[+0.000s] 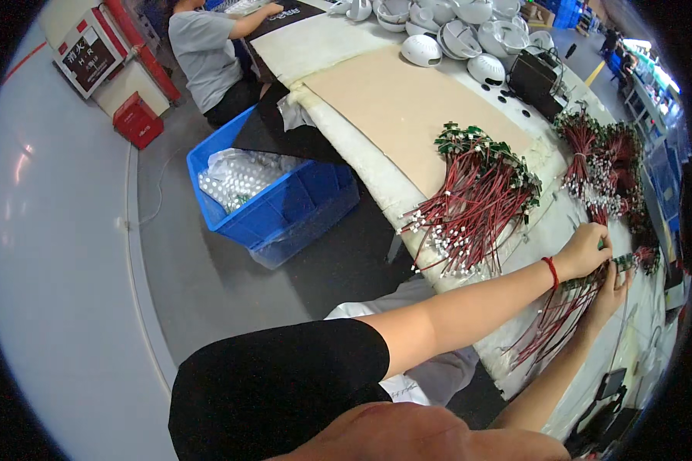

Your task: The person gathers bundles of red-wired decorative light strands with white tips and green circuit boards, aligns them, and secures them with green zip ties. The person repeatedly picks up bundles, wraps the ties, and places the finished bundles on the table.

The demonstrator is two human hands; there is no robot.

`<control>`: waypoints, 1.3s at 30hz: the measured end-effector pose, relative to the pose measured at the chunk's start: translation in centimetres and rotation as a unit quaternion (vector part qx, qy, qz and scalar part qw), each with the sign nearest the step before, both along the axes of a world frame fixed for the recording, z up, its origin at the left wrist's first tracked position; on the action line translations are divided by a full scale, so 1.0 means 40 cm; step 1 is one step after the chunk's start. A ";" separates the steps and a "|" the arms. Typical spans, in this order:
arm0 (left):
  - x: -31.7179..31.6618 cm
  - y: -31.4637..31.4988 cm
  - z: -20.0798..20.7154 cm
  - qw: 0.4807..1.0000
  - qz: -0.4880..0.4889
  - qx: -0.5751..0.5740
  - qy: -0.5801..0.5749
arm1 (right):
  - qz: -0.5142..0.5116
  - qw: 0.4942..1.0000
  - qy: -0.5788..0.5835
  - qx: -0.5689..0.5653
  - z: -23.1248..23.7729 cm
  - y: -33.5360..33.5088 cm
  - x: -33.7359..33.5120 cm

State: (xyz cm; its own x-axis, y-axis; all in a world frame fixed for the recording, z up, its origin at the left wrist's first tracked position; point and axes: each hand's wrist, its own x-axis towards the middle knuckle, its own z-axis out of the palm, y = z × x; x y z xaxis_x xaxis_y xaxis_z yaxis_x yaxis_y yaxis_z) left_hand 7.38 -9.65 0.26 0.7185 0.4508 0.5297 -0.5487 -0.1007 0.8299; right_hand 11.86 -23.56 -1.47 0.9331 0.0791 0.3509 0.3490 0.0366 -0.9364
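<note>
My left hand (583, 251), with a red cord bracelet at the wrist, is closed in a pinch at the table's right part; a bit of a green circuit board shows at its fingertips. Just beside it, my right hand (612, 290) is closed around small green circuit boards (623, 262) with wires, its fingers partly hidden. Under my hands lies a bunch of dark red wires (550, 326), trailing toward the near table edge. To the left, a large fanned pile of red wires (469, 203) carries green boards at its far ends and white plugs at its near ends.
Tied wire bundles (580, 146) lie farther back on the right. White domed shells (461, 38) and a black box (537, 81) stand at the table's far side. A blue bin (307, 196) with bubble wrap sits on the floor, left of the table. Another person (207, 58) sits beyond it.
</note>
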 end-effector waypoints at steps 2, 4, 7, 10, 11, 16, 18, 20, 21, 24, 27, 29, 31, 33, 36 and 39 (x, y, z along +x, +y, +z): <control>-0.015 0.001 0.023 0.999 -0.024 -0.016 -0.018 | -0.038 0.992 -0.118 -0.033 0.048 0.047 -0.066; -0.021 -0.002 0.028 0.998 -0.047 -0.025 -0.020 | -0.070 0.976 -0.191 -0.073 0.071 0.055 -0.092; -0.016 0.004 0.010 0.999 -0.037 0.021 -0.008 | -0.030 0.985 -0.134 -0.103 0.038 0.034 -0.039; -0.006 -0.004 -0.009 0.998 -0.014 0.058 -0.006 | -0.027 0.985 -0.090 -0.142 0.037 0.013 -0.024; 0.000 -0.009 -0.010 0.998 -0.011 0.060 -0.006 | -0.022 0.988 -0.074 -0.133 0.038 0.009 -0.022; -0.026 -0.001 0.010 0.997 0.013 0.080 0.008 | -0.093 0.955 -0.152 -0.239 0.019 0.007 -0.007; -0.024 -0.009 0.012 0.995 0.028 0.096 0.005 | -0.112 0.958 -0.133 -0.230 0.038 0.017 -0.040; -0.024 -0.018 0.008 0.990 0.058 0.127 -0.004 | -0.126 0.962 -0.127 -0.208 0.035 0.028 -0.045; -0.021 -0.025 0.001 0.990 0.061 0.130 0.010 | -0.141 0.952 -0.141 -0.234 0.029 0.028 -0.040; -0.014 -0.034 -0.014 0.987 0.082 0.137 0.029 | -0.132 0.951 -0.160 -0.229 0.007 0.037 -0.017; -0.012 -0.035 -0.015 0.982 0.115 0.148 0.004 | -0.032 0.991 -0.080 -0.104 -0.005 0.040 -0.009; -0.017 -0.040 -0.015 0.981 0.108 0.163 -0.001 | -0.064 0.981 -0.115 -0.141 0.000 0.038 -0.017; -0.024 -0.041 -0.011 0.975 0.107 0.194 -0.011 | -0.104 0.967 -0.135 -0.187 0.011 0.038 -0.032; -0.027 -0.040 -0.009 0.974 0.111 0.195 -0.013 | -0.099 0.970 -0.117 -0.187 0.005 0.034 -0.027; -0.025 -0.040 -0.008 0.984 0.116 0.135 0.005 | -0.063 0.985 -0.105 -0.118 0.001 0.048 -0.027; -0.013 -0.040 -0.011 0.991 0.118 0.064 0.027 | -0.032 0.987 -0.101 -0.120 -0.004 0.043 -0.012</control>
State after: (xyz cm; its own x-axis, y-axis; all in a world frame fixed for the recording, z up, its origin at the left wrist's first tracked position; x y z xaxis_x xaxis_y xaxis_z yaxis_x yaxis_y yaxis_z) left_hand 6.85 -11.25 -0.18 0.6301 0.5408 0.5572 -0.4521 -0.3278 0.8295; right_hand 11.38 -21.82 -1.65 0.8514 0.1253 0.5093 0.5244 -0.2065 -0.8260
